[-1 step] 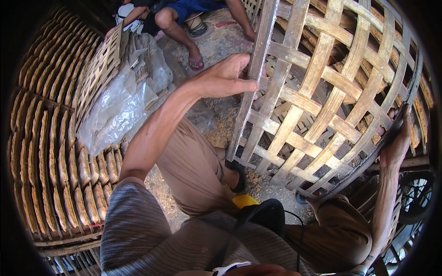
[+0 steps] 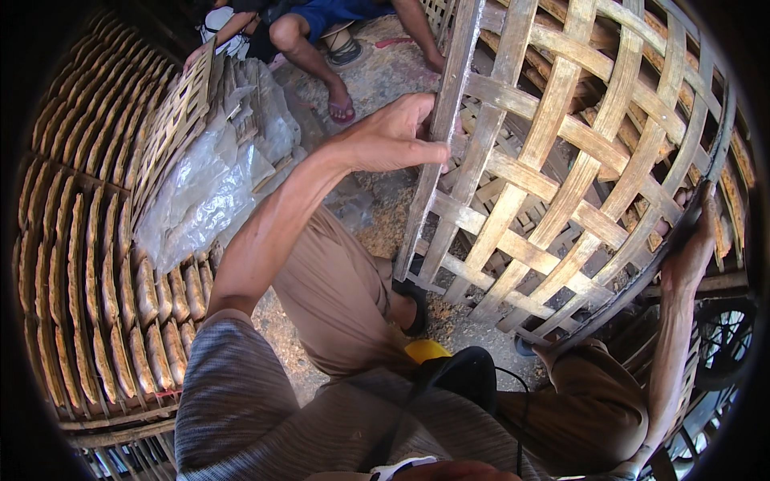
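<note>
A large woven bamboo tray (image 2: 553, 196), an open lattice of flat slats, stands tilted in front of me on the right. My left hand (image 2: 393, 132) is closed on the straight wooden slat along its left side, thumb on the near face, fingers partly hidden behind. At the opposite, dark-edged side, my right hand (image 2: 691, 240) is closed round the rim, with fingertips showing through the gaps. Through the lattice I see parts of another woven panel and rows of brownish slabs behind it.
Racks of ridged, brownish slabs (image 2: 88, 297) fill the left. Against them lean clear plastic sheets (image 2: 204, 200) and a smaller woven tray (image 2: 172, 120). Another person's sandalled foot (image 2: 341, 104) is at the top. A wheel (image 2: 726, 333) stands at the lower right. Crumbs litter the floor (image 2: 289, 345).
</note>
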Action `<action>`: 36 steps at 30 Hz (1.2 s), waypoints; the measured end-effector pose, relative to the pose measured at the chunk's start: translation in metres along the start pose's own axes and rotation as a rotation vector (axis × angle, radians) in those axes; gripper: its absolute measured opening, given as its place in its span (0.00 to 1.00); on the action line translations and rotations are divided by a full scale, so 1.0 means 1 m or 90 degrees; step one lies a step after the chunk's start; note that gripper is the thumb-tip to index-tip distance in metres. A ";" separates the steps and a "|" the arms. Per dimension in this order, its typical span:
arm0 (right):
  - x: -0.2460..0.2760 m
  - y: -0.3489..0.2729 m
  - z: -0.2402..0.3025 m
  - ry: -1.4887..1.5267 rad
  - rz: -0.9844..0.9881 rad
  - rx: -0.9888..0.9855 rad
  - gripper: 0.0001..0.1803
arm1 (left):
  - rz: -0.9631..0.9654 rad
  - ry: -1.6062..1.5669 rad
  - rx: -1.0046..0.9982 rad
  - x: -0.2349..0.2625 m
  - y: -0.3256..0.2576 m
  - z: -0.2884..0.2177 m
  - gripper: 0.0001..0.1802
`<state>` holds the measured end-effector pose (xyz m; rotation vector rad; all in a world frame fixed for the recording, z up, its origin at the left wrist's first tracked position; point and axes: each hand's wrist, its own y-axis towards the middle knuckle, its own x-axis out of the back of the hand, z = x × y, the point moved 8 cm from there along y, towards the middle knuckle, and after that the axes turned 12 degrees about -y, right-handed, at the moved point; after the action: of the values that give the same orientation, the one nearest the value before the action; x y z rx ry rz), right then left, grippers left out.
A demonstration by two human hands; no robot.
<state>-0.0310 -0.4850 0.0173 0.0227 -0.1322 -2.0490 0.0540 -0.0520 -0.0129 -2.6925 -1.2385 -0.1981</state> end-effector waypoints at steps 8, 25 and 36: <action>0.003 0.001 0.001 0.004 -0.002 0.030 0.21 | -0.048 0.089 -0.102 -0.003 0.005 -0.003 0.27; 0.003 -0.001 -0.003 -0.007 -0.030 0.012 0.21 | -0.034 0.041 -0.006 -0.010 0.013 0.017 0.35; 0.007 -0.001 -0.003 -0.001 -0.034 0.024 0.22 | -0.042 0.008 0.020 -0.011 0.013 0.018 0.30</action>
<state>-0.0351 -0.4907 0.0143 0.0492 -0.1734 -2.1001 0.0578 -0.0646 -0.0335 -2.6216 -1.3175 -0.2024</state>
